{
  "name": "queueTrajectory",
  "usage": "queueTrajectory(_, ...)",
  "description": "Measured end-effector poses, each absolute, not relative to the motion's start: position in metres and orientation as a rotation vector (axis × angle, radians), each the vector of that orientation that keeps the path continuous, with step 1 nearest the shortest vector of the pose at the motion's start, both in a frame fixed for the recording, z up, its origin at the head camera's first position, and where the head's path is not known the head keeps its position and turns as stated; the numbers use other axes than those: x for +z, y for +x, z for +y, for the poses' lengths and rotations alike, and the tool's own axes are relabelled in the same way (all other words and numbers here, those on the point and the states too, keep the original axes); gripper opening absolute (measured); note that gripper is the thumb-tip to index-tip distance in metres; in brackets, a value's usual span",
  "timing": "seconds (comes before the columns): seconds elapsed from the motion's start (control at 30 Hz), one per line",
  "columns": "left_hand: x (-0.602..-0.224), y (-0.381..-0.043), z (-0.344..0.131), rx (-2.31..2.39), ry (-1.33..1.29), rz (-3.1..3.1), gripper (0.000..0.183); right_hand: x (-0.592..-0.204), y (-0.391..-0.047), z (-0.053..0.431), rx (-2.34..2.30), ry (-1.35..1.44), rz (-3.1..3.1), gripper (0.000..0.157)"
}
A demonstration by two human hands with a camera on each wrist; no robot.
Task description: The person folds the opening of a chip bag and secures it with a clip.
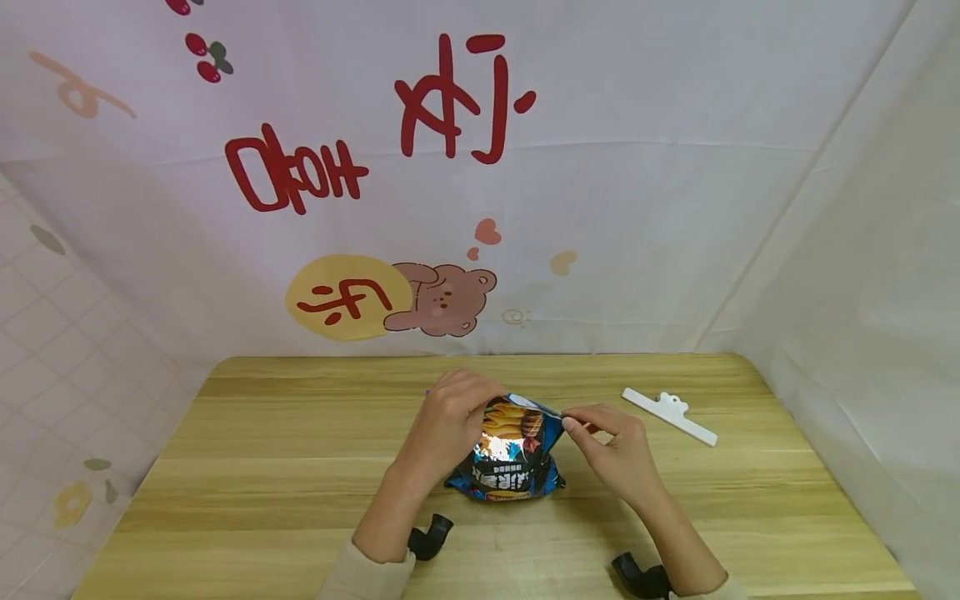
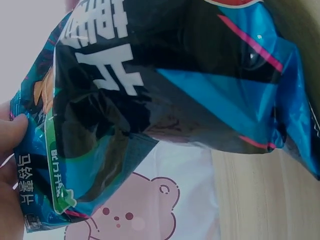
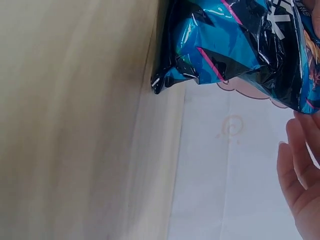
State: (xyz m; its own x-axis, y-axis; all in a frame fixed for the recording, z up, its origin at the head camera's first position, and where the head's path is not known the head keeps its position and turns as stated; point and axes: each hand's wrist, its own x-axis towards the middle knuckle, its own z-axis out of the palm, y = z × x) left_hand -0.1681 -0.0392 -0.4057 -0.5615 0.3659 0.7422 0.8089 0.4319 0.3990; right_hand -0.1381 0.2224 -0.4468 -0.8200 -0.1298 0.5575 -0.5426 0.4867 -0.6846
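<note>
A blue and black snack bag [image 1: 513, 454] printed with chips stands on the wooden table [image 1: 300, 467], near its middle. My left hand [image 1: 450, 421] grips the bag's top left part with curled fingers. My right hand [image 1: 611, 442] pinches the bag's top right edge between thumb and forefinger. The left wrist view is filled by the bag [image 2: 165, 100], with a fingertip [image 2: 12, 132] pressed on its edge. From the right wrist, the bag's lower corner [image 3: 220, 45] shows above the table, and fingers [image 3: 300, 170] at the right edge.
A white bag clip [image 1: 670, 415] with a bear-shaped tab lies on the table to the right of my hands. A white cloth backdrop [image 1: 525, 208] with red lettering and a bear drawing hangs behind the table, and white cloth walls stand at both sides.
</note>
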Motion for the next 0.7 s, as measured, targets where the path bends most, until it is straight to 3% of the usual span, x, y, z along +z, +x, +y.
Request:
queueTrajectory(0.47,-0.4065,-0.1674,-0.0393,-1.042,-0.988,-2.142,0.026,-0.4507,-0.1407,0.2197,1.283,0.477,-2.388,0.014)
queueTrajectory(0.7,-0.4061,-0.1656,-0.0368,-1.061,-0.941,-2.162,0.009,-0.4533,-0.1429,0.2195,1.274,0.517,-2.382,0.014)
